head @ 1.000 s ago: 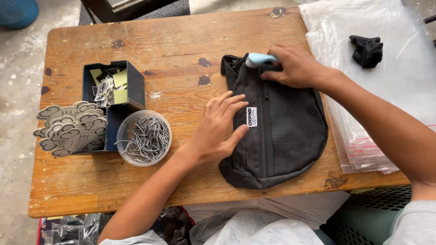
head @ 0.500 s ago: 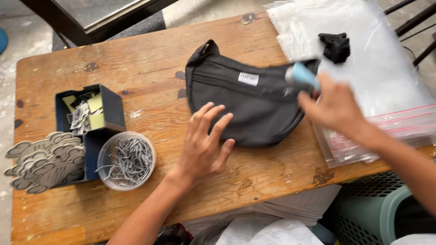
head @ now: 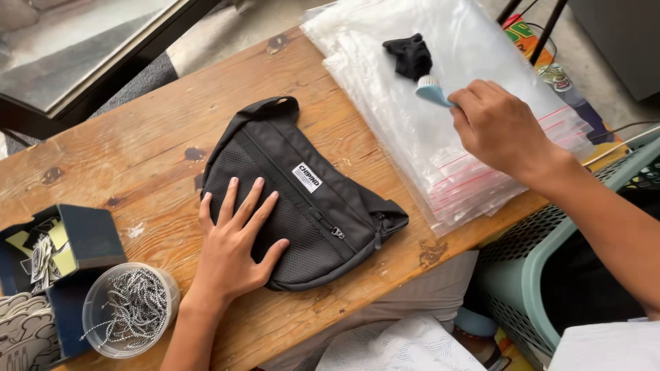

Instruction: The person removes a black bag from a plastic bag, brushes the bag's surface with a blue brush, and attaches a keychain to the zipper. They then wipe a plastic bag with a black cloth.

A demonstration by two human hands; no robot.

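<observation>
right grip (head: 498,127) around half-hidden blue brush (head: 432,90)

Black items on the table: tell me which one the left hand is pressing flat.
The black waist bag on the bare wood, under the left hand. The small black piece lies untouched on the plastic bags.

Head view, close above table (head: 137,158)
</observation>
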